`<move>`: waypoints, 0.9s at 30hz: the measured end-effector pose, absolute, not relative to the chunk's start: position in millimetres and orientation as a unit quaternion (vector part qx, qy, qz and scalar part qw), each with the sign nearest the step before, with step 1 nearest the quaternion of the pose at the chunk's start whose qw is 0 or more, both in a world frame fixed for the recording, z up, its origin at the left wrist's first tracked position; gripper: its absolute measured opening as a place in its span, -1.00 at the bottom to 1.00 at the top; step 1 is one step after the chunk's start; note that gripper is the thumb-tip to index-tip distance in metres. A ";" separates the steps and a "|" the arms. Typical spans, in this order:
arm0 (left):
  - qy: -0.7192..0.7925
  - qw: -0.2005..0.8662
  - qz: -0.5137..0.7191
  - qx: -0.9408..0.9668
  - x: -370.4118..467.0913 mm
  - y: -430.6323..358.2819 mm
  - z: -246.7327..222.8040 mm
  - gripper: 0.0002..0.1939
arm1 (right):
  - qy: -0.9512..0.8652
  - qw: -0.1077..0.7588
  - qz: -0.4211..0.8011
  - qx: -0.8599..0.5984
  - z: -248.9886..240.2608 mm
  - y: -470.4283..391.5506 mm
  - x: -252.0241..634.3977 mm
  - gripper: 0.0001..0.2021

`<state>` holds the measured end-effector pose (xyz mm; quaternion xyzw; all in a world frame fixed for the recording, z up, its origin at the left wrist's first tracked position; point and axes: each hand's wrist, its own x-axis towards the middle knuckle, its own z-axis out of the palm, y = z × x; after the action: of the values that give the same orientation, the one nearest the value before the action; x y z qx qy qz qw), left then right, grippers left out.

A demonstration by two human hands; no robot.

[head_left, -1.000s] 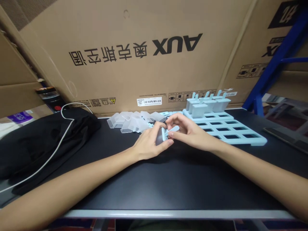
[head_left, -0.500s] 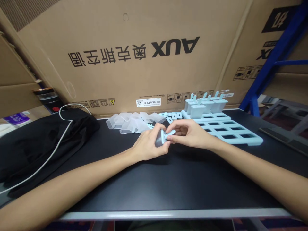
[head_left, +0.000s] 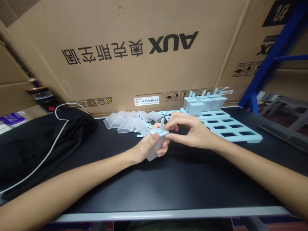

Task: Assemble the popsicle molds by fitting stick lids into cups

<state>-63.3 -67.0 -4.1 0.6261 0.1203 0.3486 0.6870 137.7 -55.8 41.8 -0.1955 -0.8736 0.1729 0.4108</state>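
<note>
A frosted popsicle mold (head_left: 156, 148) with a light blue lid and stick stands nearly upright, slightly tilted, in my left hand (head_left: 147, 144). The fingers of that hand wrap round its body, the thumb near the lid. My right hand (head_left: 190, 130) is at the lid's right edge, thumb and fingers apart, with the fingertips at or beside the lid. Whether they touch it is hard to tell. Behind my left hand lies a pile of clear mold cups (head_left: 131, 123) with small light blue parts (head_left: 144, 132).
Light blue trays with rectangular openings (head_left: 231, 130) lie at the right; several lidded molds (head_left: 196, 108) stand in the rear one. A black cloth (head_left: 72, 134) with a white cable (head_left: 54, 144) is at the left. A large cardboard box (head_left: 120, 73) stands behind, beside a blue frame (head_left: 271, 61).
The mold has turned from lying sideways to nearly upright, its stick now pointing up. My right fingers have let go of the stick. The view has shifted slightly.
</note>
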 end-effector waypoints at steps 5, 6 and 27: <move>0.149 0.691 0.361 0.608 -65.9 -67.0 -5.3 -0.53 | -0.890 0.402 0.095 -0.193 40.4 -55.1 140.0 -0.84; 0.159 0.683 0.365 0.612 -66.2 -66.0 -6.5 -0.52 | -0.893 0.398 0.082 -0.193 39.2 -53.9 140.7 -0.83; 0.359 0.315 0.400 0.782 -63.1 -69.1 -11.1 -0.58 | -0.870 0.359 0.118 -0.316 41.3 -64.3 130.3 -0.85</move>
<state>-63.1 -69.1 -11.1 0.7824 0.3587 0.4001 0.3147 130.3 -64.3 41.3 -0.3161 -0.8701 0.1182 0.3592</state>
